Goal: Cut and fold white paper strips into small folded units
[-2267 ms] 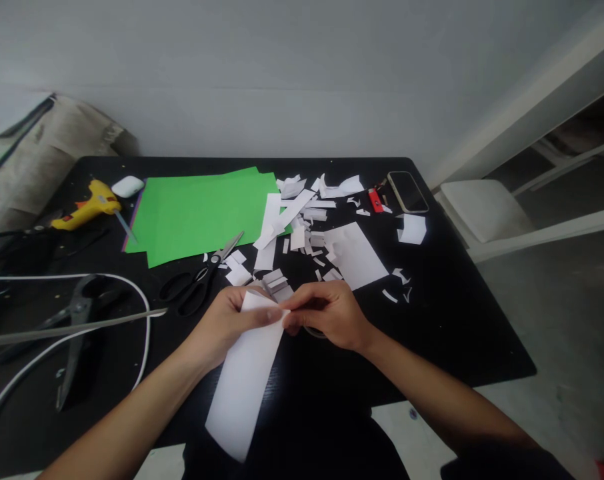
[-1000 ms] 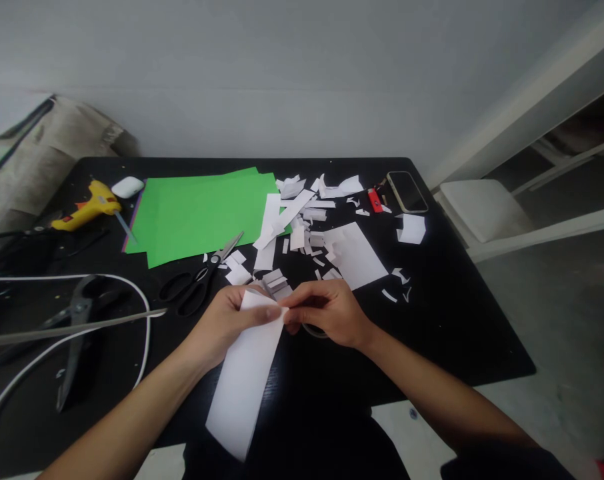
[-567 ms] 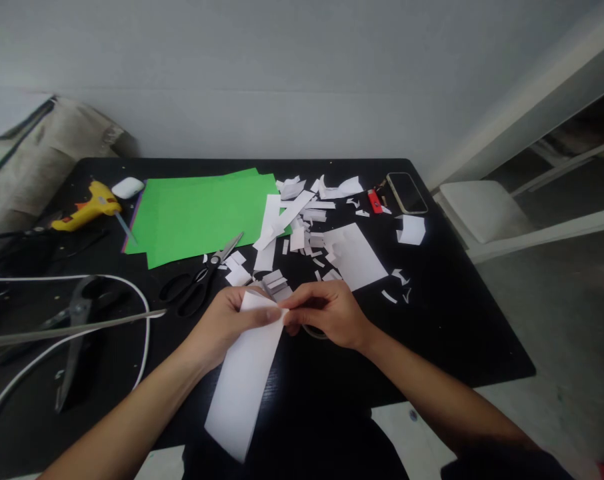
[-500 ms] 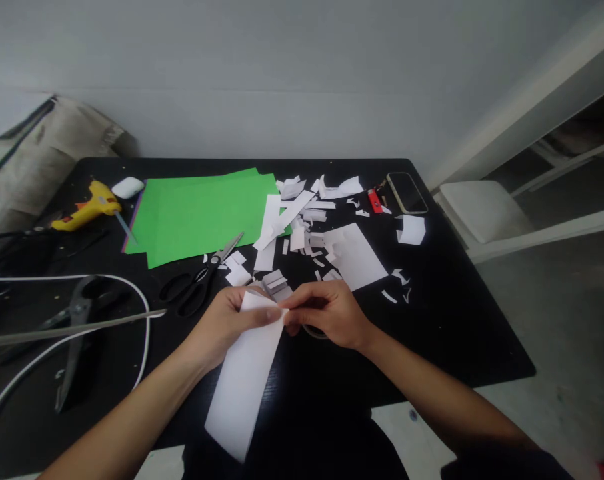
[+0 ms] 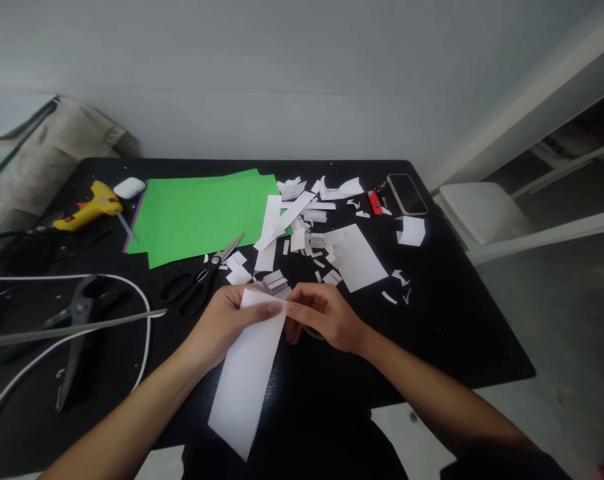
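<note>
A long white paper strip hangs down at a slant over the near part of the black table, its upper end between my hands. My left hand is closed on it, the thumb lying across its top face. At the strip's upper right corner, my right hand pinches the paper with thumb and fingers. Part of a round object shows under my right hand, mostly hidden. Just beyond my left hand lie black-handled scissors and white paper scraps.
Green sheets lie at the back left of the black table, beside a yellow glue gun. Pliers and a white cable are at left. A phone, a red object and a white sheet are at right.
The lower end of the strip has swung slightly to the right. My right thumb and fingers have shifted a little at the paper's corner.
</note>
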